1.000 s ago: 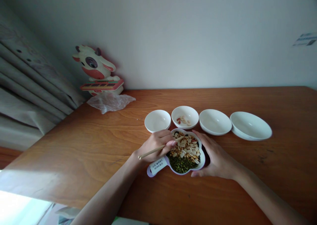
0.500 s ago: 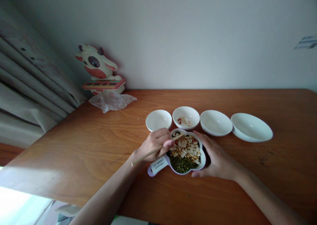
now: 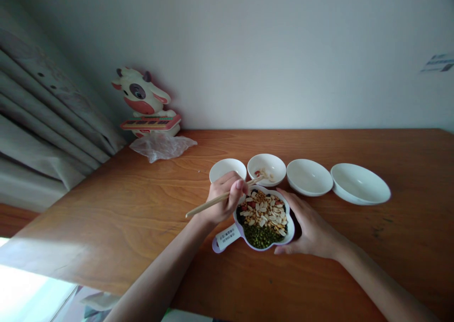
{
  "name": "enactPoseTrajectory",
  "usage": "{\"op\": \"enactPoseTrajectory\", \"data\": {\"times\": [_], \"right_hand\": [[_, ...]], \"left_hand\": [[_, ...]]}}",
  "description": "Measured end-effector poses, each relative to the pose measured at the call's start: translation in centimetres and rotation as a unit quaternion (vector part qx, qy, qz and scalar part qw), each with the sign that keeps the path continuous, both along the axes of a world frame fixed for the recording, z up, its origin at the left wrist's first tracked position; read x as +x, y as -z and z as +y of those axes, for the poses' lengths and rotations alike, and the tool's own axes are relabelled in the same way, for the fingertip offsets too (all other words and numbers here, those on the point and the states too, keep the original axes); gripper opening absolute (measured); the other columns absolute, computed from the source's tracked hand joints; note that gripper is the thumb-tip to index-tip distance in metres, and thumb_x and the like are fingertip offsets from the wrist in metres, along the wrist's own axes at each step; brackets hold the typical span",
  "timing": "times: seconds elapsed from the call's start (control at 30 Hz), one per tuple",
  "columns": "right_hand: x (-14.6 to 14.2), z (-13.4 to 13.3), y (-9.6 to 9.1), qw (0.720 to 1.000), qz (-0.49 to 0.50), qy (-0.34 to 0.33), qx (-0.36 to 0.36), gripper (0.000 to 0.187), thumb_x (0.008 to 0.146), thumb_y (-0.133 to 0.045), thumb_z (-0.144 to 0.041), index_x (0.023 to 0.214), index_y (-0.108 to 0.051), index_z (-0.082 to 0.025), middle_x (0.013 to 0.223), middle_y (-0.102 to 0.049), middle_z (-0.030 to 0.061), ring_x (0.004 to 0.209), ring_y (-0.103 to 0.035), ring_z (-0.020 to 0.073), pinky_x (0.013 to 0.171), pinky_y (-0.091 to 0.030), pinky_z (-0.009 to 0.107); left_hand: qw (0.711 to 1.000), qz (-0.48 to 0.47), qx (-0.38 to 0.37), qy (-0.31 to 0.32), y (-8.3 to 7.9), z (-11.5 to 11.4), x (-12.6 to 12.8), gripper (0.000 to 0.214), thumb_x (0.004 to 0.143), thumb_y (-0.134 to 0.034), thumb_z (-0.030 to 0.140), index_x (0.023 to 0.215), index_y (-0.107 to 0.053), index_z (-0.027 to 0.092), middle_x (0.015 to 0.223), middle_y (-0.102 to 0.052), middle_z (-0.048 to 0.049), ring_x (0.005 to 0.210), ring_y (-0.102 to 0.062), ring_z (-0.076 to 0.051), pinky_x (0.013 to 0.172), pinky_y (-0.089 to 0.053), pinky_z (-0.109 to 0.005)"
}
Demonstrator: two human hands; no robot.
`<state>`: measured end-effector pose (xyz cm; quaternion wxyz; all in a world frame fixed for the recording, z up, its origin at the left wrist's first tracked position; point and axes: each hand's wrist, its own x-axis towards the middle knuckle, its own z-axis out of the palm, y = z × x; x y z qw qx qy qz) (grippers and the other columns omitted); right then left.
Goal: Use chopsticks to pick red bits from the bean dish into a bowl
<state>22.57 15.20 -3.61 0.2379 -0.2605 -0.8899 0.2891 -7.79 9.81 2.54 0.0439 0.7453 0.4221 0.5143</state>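
Note:
My left hand [image 3: 227, 196] is closed round wooden chopsticks [image 3: 209, 204]. Their tips reach over the second white bowl from the left [image 3: 272, 162], which holds a few peanut pieces [image 3: 271, 177]; whether the tips grip a piece is too small to tell. Below this bowl lies a white-and-purple paw-shaped dish [image 3: 292, 230] with a labelled handle [image 3: 227, 237]. Peanut halves [image 3: 271, 213], small yellow grains and green beans [image 3: 260, 237] fill it, with some dark ones at its left edge. Around the dish's right side my right hand [image 3: 314, 227] curves, thumb in front and fingers behind.
Beside the second bowl stand a left bowl [image 3: 227, 165], partly behind my left hand, and two right bowls, one round [image 3: 310, 178] and one wider [image 3: 360, 182]. A cow toy keyboard [image 3: 151, 104] and a clear plastic bag [image 3: 161, 146] sit at the back left, near a curtain [image 3: 39, 123].
My left hand has lifted up and away from the dish, carrying the chopstick tips from the peanuts in it to the second bowl. My right hand has stayed on the dish.

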Motion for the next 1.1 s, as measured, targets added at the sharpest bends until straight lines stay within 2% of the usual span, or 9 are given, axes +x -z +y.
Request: {"op": "enactPoseTrajectory", "data": {"times": [0.17, 0.43, 0.7, 0.9, 1.1], "right_hand": [[-0.1, -0.1, 0.1, 1.0, 0.014, 0.0, 0.011, 0.149, 0.065, -0.101, -0.079, 0.182, -0.018, -0.036, 0.176, -0.05, 0.0198, 0.156, -0.054, 0.0544, 0.125, -0.049, 0.077], [-0.1, -0.1, 0.4, 1.0, 0.004, 0.007, 0.018, 0.15, 0.063, -0.101, -0.081, 0.181, -0.02, -0.035, 0.178, -0.047, 0.0217, 0.158, -0.051, 0.0551, 0.127, -0.046, 0.079], [-0.1, -0.1, 0.2, 1.0, 0.025, -0.004, 0.016, 0.148, 0.064, -0.102, -0.077, 0.181, -0.022, -0.035, 0.177, -0.049, 0.0218, 0.158, -0.053, 0.0526, 0.128, -0.047, 0.074], [-0.2, -0.1, 0.4, 1.0, 0.02, 0.0, 0.014, 0.151, 0.062, -0.103, -0.078, 0.181, -0.02, -0.035, 0.176, -0.049, 0.0224, 0.157, -0.054, 0.0531, 0.127, -0.046, 0.075], [-0.4, -0.2, 0.2, 0.999, 0.034, 0.005, 0.011, 0.153, 0.061, -0.103, -0.077, 0.182, -0.021, -0.034, 0.178, -0.049, 0.0212, 0.158, -0.053, 0.0523, 0.129, -0.046, 0.073]], "left_hand": [[0.997, 0.018, -0.067, -0.019, -0.2, 0.4, 0.1, 0.061, 0.124, -0.033, 0.051, 0.09, -0.071, 0.019, 0.085, -0.071, -0.0067, 0.076, -0.067, -0.019, 0.07, -0.053, -0.032], [0.998, 0.019, -0.063, 0.017, -0.8, -0.8, -0.6, 0.059, 0.125, -0.03, 0.044, 0.089, -0.07, 0.019, 0.084, -0.069, -0.0063, 0.077, -0.066, -0.019, 0.073, -0.053, -0.033], [0.989, 0.069, -0.044, 0.125, -0.7, -1.8, -1.1, 0.057, 0.125, -0.029, 0.042, 0.091, -0.07, 0.019, 0.085, -0.072, -0.008, 0.078, -0.067, -0.02, 0.075, -0.055, -0.034], [0.984, 0.079, -0.103, 0.12, -0.6, -2.0, -0.6, 0.059, 0.125, -0.031, 0.043, 0.088, -0.071, 0.019, 0.083, -0.071, -0.0067, 0.077, -0.068, -0.019, 0.076, -0.055, -0.031], [0.983, 0.089, -0.13, 0.099, -0.3, -2.0, -0.4, 0.061, 0.125, -0.029, 0.044, 0.087, -0.071, 0.02, 0.082, -0.07, -0.0063, 0.077, -0.067, -0.02, 0.078, -0.056, -0.032]]}}
